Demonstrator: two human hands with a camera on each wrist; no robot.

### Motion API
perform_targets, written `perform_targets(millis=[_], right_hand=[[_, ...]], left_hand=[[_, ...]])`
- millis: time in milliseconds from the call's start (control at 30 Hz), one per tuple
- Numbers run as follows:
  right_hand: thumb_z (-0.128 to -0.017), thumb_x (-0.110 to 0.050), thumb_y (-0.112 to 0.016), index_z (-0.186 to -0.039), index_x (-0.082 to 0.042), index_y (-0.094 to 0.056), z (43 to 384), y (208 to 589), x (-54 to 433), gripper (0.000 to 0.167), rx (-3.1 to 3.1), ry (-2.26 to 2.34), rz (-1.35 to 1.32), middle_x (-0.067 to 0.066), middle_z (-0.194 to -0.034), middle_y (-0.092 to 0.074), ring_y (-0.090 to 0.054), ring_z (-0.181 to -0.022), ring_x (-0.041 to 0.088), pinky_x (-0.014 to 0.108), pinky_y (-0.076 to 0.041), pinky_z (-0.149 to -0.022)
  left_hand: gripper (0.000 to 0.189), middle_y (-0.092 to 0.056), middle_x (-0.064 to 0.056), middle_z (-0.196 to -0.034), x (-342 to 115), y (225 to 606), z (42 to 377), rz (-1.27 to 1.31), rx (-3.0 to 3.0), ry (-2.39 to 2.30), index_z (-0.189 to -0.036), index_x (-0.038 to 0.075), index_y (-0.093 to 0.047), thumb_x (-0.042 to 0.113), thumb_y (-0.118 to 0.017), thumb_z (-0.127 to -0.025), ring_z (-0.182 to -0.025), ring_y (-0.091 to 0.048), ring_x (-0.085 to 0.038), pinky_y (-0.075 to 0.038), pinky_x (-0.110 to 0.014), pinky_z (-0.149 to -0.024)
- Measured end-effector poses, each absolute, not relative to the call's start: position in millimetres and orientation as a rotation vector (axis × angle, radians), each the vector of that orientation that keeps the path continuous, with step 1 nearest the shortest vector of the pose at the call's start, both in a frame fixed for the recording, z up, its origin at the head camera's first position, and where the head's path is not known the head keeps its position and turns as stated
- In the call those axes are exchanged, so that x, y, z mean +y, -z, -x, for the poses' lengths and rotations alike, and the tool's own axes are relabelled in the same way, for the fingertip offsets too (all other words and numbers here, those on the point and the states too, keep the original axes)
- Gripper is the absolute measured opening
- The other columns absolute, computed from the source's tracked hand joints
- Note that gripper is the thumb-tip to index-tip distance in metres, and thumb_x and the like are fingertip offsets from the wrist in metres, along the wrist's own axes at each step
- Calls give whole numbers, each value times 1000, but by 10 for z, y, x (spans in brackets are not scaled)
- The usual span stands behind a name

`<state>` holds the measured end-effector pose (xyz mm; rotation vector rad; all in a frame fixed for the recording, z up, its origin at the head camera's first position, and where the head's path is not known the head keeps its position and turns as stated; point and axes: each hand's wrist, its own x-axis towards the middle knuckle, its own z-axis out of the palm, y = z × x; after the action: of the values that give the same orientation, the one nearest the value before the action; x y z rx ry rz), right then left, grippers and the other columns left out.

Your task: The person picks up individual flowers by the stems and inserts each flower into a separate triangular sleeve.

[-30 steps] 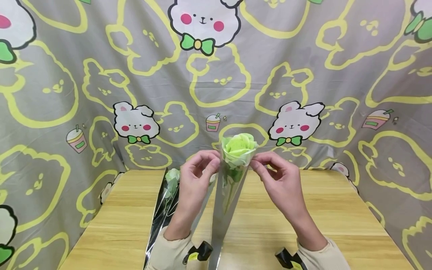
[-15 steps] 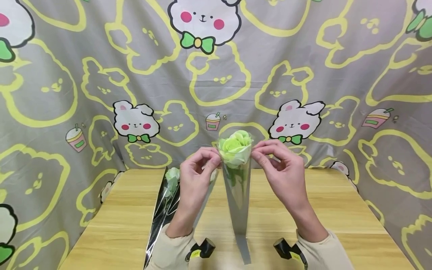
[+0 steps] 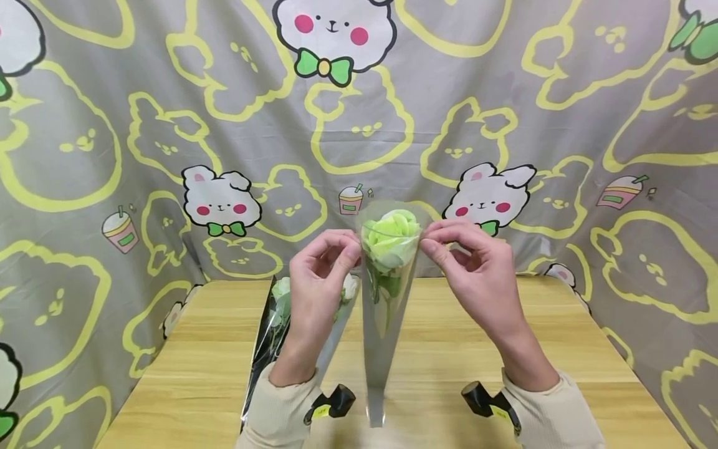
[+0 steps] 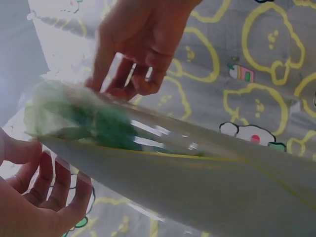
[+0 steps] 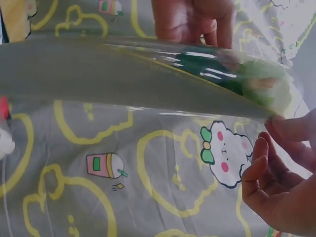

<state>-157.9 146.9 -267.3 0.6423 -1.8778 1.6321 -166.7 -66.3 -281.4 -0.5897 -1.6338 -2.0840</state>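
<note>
A light green artificial rose (image 3: 391, 240) stands inside a clear and grey cone-shaped flower sleeve (image 3: 378, 355), held upright over the table in the head view. My left hand (image 3: 320, 284) pinches the sleeve's upper left edge between thumb and fingertips. On the opposite edge, my right hand (image 3: 477, 268) pinches it the same way. The left wrist view has the sleeve (image 4: 173, 182) lying across the picture, its open end near my left hand (image 4: 44, 192). In the right wrist view, my right hand (image 5: 281, 173) grips the rim beside the flower head.
Wrapped pale roses (image 3: 282, 299) in clear and black sleeves lie on the wooden table (image 3: 477, 349), partly behind my left forearm. A grey curtain (image 3: 364, 149) with rabbit prints hangs round the table's back and sides. Each wrist wears a black camera mount (image 3: 336, 402).
The sleeve has turned, and its lower tip has shifted about in the head view. Both hands have risen slightly and spread a little apart, still pinching the rim.
</note>
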Motion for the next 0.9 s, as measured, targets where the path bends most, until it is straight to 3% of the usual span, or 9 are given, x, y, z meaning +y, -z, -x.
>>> perform_targets(millis=[133,300,533,733,900], right_hand=[[-96,-1,-71,-107,2,-74,1555,2744,1463,12,-1900,-1721,-607,13,-102,-71,-66,-86,19,21,-55,-71],[-94,1,-73,-107,0,-74,1511,2925,1436,13,-1982,-1756,-586,8,-98,-72,-65,-82,21,24,-55,-68],[-92,0,-75,-102,-1,-74,1502,2913,1322,9,-1992,-1769,-664,9,-96,-72,-67,-85,20,26,-58,-72],[-93,2,-73,-96,-2,-74,1520,2773,1300,5,-1990,-1716,-646,10,-91,-70,-64,-78,19,26,-56,-66],[-93,6,-70,-96,-1,-73,1535,2699,1297,8,-2029,-1693,-680,13,-97,-69,-63,-80,18,25,-55,-63]], left_hand=[[6,-65,-10,-105,-663,2746,1663,561,-1531,2303,-96,0,-66,3,-65,-100,-93,-64,-19,-57,-29,-75],[13,-63,-4,-99,-668,2645,1710,533,-1376,2498,-95,8,-63,3,-55,-105,-90,-61,-15,-55,-28,-66],[13,-63,-7,-111,-648,2542,1729,545,-1379,2490,-97,6,-62,2,-53,-105,-91,-58,-15,-57,-31,-68],[13,-65,-6,-106,-683,2426,1723,547,-1415,2475,-97,7,-63,1,-55,-105,-92,-61,-15,-58,-29,-68],[14,-64,-11,-117,-714,2361,1715,567,-1502,2426,-98,7,-65,-1,-55,-104,-104,-64,-18,-60,-31,-76]])
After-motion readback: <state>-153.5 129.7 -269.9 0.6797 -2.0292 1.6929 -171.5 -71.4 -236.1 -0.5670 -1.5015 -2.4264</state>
